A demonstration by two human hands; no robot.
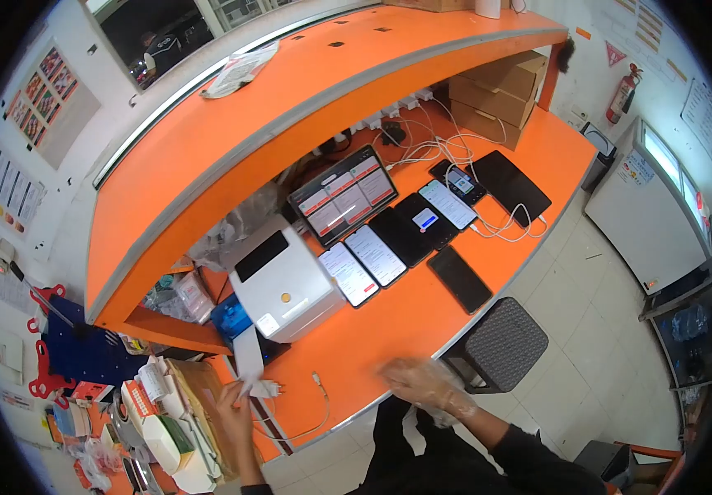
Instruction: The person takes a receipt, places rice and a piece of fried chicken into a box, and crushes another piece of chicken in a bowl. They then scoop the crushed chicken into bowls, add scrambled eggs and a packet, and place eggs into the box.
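Observation:
My left hand (234, 410) is at the counter's lower left, its fingertips pinched on the lower end of a white paper strip (248, 356). The strip hangs beside a small blue-and-black device (231, 317). A white charger plug (268, 388) lies just right of those fingers. Over the counter's front edge is my right hand (422, 384), in a clear plastic glove and smeared by motion; its fingers cannot be made out. A white label printer (284, 285) stands above and between both hands. Two lit phones (348, 274) (376, 256) lie at its right.
A tablet (344, 194) stands propped behind several phones. A dark phone (460, 279) lies near the front edge. White cables (447, 148) tangle by cardboard boxes (500, 99). A dark stool (504, 342) stands below the orange counter (323, 330). Papers and boxes (179, 429) crowd the left.

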